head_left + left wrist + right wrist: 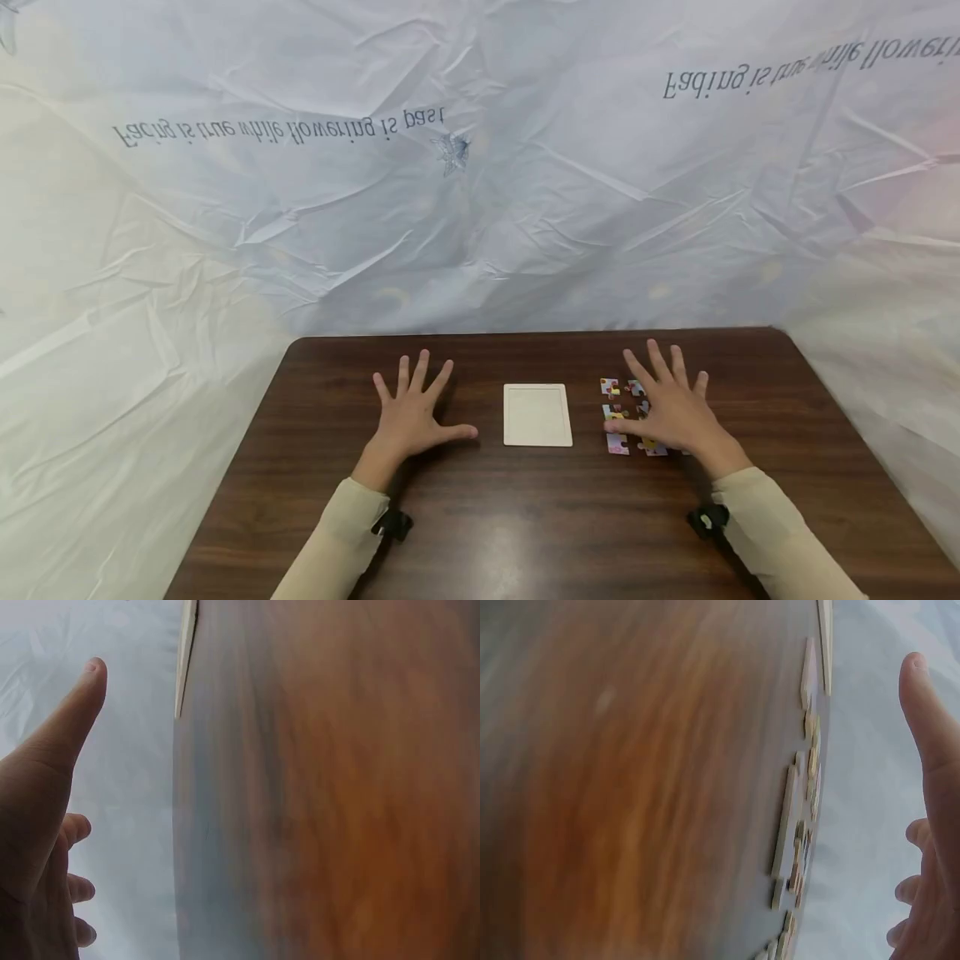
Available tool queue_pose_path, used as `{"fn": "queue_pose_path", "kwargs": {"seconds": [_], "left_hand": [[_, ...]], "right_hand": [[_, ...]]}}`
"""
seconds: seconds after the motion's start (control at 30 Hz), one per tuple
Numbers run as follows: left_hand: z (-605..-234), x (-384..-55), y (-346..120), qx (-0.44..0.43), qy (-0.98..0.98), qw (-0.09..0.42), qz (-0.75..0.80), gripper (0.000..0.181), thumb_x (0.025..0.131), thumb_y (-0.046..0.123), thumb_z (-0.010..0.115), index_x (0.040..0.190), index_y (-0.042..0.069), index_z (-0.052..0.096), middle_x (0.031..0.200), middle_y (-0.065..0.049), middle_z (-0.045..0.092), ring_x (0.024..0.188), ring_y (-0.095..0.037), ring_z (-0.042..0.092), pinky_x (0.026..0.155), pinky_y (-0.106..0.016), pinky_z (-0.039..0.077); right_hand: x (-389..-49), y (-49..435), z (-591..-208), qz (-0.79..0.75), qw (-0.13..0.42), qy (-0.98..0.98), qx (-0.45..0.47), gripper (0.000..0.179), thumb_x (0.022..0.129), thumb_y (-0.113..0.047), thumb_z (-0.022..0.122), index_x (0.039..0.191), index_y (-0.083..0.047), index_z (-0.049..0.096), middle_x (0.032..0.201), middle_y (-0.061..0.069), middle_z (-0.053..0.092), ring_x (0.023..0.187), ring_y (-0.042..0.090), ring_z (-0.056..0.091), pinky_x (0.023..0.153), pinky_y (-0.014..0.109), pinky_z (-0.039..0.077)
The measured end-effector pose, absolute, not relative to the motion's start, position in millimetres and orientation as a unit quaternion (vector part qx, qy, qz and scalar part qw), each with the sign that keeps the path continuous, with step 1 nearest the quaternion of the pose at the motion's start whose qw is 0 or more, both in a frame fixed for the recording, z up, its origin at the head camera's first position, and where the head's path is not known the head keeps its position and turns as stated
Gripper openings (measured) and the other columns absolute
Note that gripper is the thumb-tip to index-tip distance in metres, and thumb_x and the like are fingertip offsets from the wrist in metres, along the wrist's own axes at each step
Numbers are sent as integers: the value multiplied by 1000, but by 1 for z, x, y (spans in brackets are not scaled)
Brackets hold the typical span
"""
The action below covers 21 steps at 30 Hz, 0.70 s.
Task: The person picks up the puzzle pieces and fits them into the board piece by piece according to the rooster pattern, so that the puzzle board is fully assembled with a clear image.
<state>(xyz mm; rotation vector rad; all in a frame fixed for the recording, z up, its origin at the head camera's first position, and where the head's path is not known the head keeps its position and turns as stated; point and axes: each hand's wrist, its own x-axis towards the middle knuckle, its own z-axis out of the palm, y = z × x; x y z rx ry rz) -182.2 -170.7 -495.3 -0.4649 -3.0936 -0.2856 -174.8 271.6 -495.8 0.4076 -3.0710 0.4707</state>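
My left hand (pixel 410 419) is spread wide over the left half of the table, holding nothing; its thumb points toward a square, cream-coloured tray (pixel 537 415) with a thin raised border. On the other side, my right hand (pixel 678 414) is spread above several colourful jigsaw puzzle pieces (pixel 617 443) and hides part of them. In the right wrist view, the puzzle pieces (pixel 784 825) appear edge-on, lying on the tabletop, with a gap between them and the right hand (pixel 937 825). The left wrist view has the left hand (pixel 37 817) apart from the tabletop, and the tray's edge (pixel 185 660) shows at the top.
The dark brown wooden table (pixel 480 500) has rounded far corners. White printed sheeting (pixel 480 208) hangs behind it and along both sides, close to the table's edges. A dark band (pixel 393 523) with a small device is on each wrist.
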Motion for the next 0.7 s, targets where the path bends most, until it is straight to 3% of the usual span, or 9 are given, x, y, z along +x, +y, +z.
{"fn": "queue_pose_path", "kwargs": {"seconds": [0.3, 0.57, 0.7], "left_hand": [[-502, -186, -167, -129, -980, -3, -149, 126, 74, 94, 62, 172, 32, 14, 177, -14, 0, 160, -51, 2, 113, -86, -3], [-511, -187, -159, -119, -973, -3, -196, 124, 76, 88, 70, 172, 30, 17, 177, -14, 4, 159, -50, 5, 113, -86, -1], [-513, -188, -154, -117, -967, 2, -225, 124, 77, 85, 71, 172, 27, 18, 177, -17, 8, 159, -51, 7, 112, -87, -1]], "right_hand": [[-181, 261, -500, 241, 2, -962, 129, 120, 86, -69, 77, 172, -25, 6, 176, 18, -7, 158, 53, -9, 110, 88, 1], [-189, 249, -502, 277, -4, -953, 122, 110, 94, -64, 72, 172, -19, 9, 176, 18, -7, 158, 52, -8, 114, 84, 0], [-193, 245, -504, 283, -5, -952, 120, 103, 97, -58, 71, 171, -11, 17, 175, 24, -3, 158, 53, -5, 114, 84, 2]]}}
